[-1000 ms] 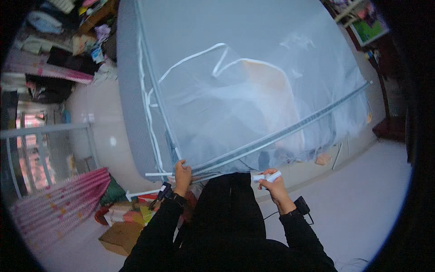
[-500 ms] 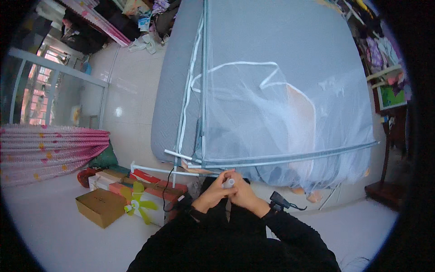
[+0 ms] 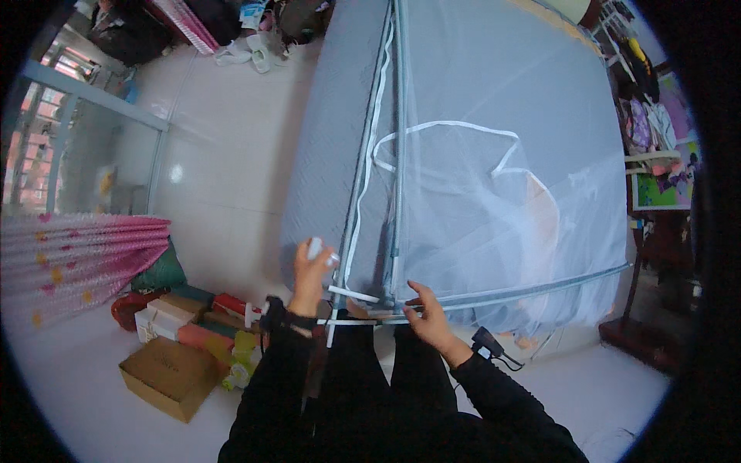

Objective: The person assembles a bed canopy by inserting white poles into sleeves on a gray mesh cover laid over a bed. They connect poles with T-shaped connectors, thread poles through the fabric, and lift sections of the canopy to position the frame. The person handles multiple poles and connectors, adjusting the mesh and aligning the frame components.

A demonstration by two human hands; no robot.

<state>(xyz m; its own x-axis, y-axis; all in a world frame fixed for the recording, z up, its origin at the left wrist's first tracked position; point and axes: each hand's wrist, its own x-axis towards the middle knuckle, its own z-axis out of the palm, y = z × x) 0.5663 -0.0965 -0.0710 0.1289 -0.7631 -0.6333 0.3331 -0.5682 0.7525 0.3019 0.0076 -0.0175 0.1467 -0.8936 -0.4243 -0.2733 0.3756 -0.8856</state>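
My left hand (image 3: 310, 279) is closed around a small white plastic piece (image 3: 315, 248), over the near left edge of the grey-blue mattress (image 3: 324, 154). It looks like a short tube or connector; its exact kind is too small to tell. Thumb and fingers apart, my right hand (image 3: 430, 318) hovers by the near corner of the net frame and seems to hold nothing. Between the hands, white tube ends (image 3: 355, 294) cross near that corner. Sheer white netting (image 3: 463, 208) with white-trimmed edges spreads over the mattress, between blue-grey poles (image 3: 399, 154).
Left of my legs stand a brown cardboard box (image 3: 171, 378), several other boxes and a yellow-green fan blade (image 3: 244, 359). A pink curtain (image 3: 85, 258) hangs at far left. White shoes (image 3: 258, 54) lie on the tiled floor. Shelves with clothes (image 3: 648, 116) line the right side.
My hands were together around the white piece; now they are apart. The left has gone left and forward with it, the right has moved right and opened. The view has shifted.
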